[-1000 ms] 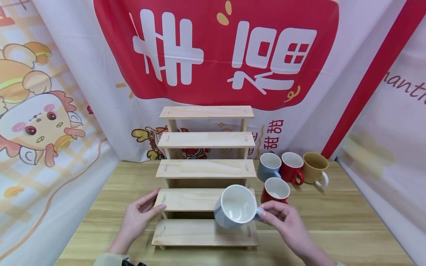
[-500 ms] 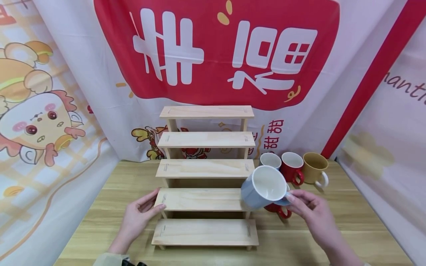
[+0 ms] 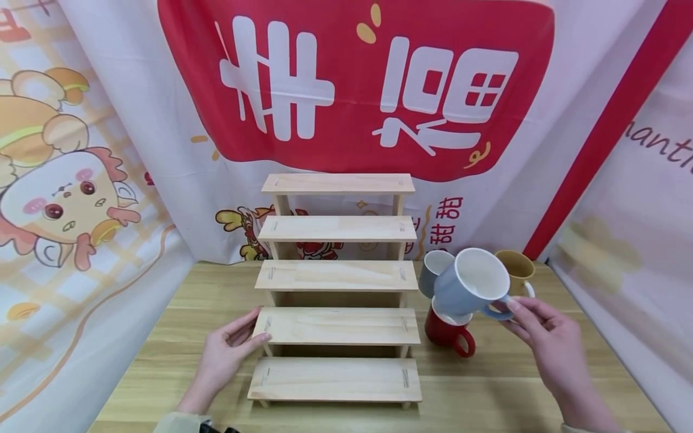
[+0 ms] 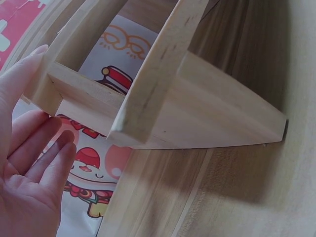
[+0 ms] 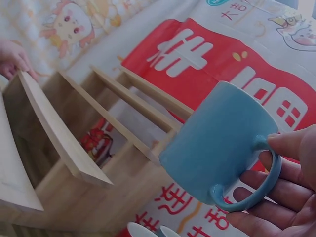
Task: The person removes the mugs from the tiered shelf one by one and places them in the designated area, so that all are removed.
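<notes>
My right hand (image 3: 553,346) pinches the handle of a light blue mug (image 3: 468,285) with a white inside, held raised and tilted. In the right wrist view the thumb lies on top of the handle of this mug (image 5: 217,143), with fingers round it. My left hand (image 3: 224,355) holds the left end of a board on the wooden step rack (image 3: 335,379), thumb on top, fingers at its edge. A red mug (image 3: 445,331) stands just below the raised mug. Behind stand another blue mug (image 3: 428,278) and a tan mug (image 3: 514,264); the back red mug is hidden.
The rack rises in several steps toward a red and white cloth backdrop (image 3: 346,78). It stands on a wood-grain table (image 3: 178,313). Printed cloth walls (image 3: 65,198) close in the left and right sides.
My right hand has carried the light blue mug right and back, from over the lower steps to over the standing mugs. My left hand has stayed on the rack.
</notes>
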Motion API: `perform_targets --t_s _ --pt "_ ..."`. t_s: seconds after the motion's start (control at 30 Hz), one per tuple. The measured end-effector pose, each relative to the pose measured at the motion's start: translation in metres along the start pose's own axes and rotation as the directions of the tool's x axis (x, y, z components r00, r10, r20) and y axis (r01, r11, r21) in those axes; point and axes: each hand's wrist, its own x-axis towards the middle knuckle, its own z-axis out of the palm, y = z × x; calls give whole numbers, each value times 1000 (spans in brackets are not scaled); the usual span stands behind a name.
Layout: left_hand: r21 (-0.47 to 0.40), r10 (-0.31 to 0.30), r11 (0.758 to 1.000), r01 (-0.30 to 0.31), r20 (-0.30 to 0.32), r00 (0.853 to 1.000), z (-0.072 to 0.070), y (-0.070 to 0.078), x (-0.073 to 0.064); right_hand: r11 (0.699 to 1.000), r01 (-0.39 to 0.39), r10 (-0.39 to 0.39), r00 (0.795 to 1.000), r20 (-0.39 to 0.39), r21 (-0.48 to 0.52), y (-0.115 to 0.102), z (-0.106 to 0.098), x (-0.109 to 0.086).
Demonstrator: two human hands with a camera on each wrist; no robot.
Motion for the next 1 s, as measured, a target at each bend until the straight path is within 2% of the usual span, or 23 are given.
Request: perform_targets --t_s 0.43,0.57,0.83,1.0 --pt "30 31 999 -31 5 1000 -1 2 4 999 23 -20 996 -87 40 -4 -34 8" --pt "34 35 999 -35 5 999 -1 1 4 999 4 1 993 -120 44 -1 -41 8" --pt "46 18 999 -19 5 1000 -1 -1 2 994 -73 86 983 -160 85 17 -56 8" --pt "45 17 999 -18 3 1000 -1 0 1 994 -94 103 977 -185 56 33 -63 7"
